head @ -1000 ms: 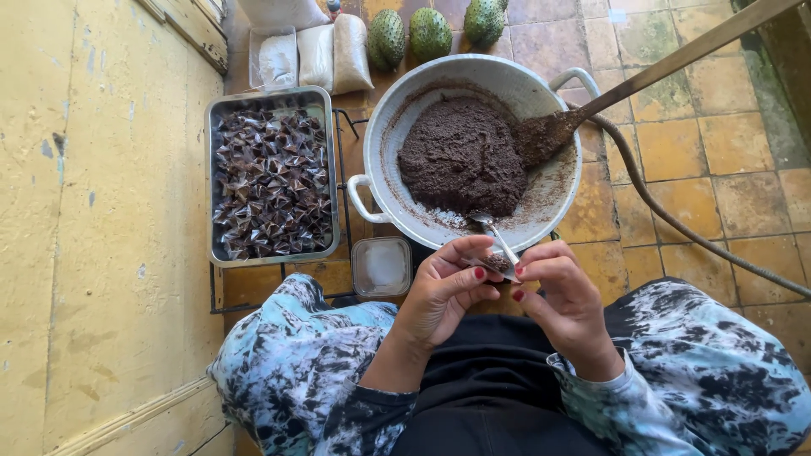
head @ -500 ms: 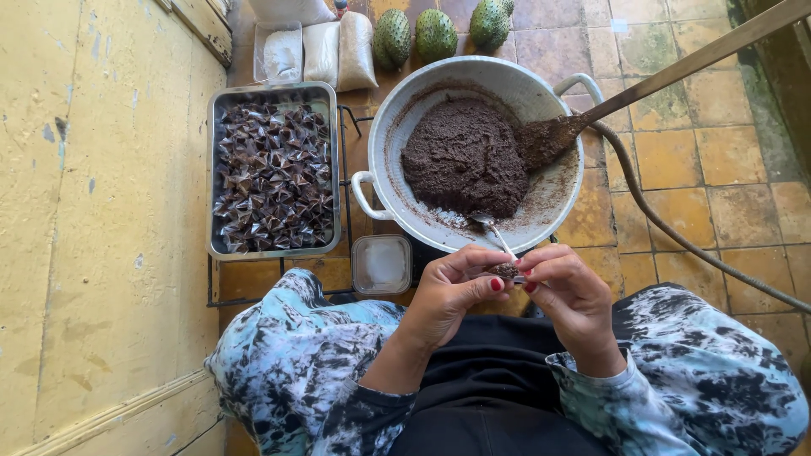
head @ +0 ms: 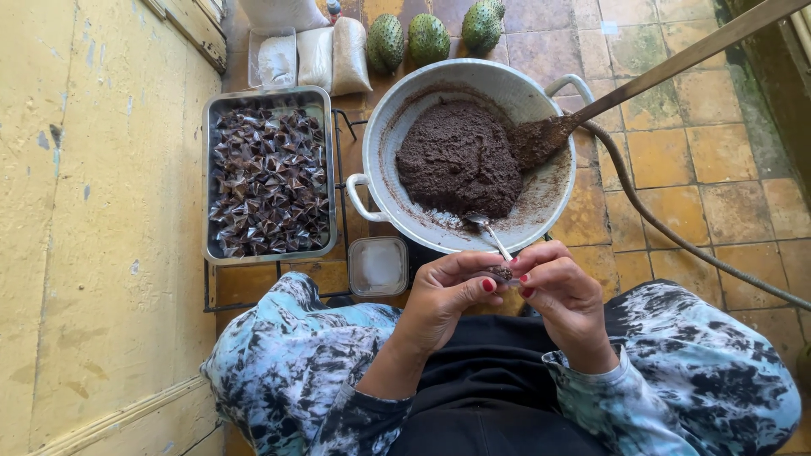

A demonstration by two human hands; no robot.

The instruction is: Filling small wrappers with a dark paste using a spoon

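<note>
My left hand (head: 448, 295) and my right hand (head: 562, 291) meet just below the rim of a large metal pot (head: 389, 127), pinching a small lump of dark brown paste (head: 502, 273) in a clear wrapper between the fingertips. A metal spoon (head: 486, 228) rests with its bowl in the pot and its handle pointing at my fingers. The pot holds a mound of the same brown paste (head: 456, 169), and a long wooden paddle (head: 667, 72) leans in it from the upper right. A metal tray (head: 205, 169) to the left is full of small wrapped triangular pieces (head: 266, 181).
A small clear tub of white stuff (head: 378, 266) stands by my left knee. Three green spiky fruits (head: 427, 35) and bags of white powder (head: 317, 55) lie beyond the pot. A hose (head: 667, 236) crosses the tiled floor at right. A yellow wall (head: 93, 228) runs along the left.
Both hands have stayed together at the pot's rim, the fingers working the small lump; the view has shifted slightly. The spoon lies in the pot with its handle by my fingers.
</note>
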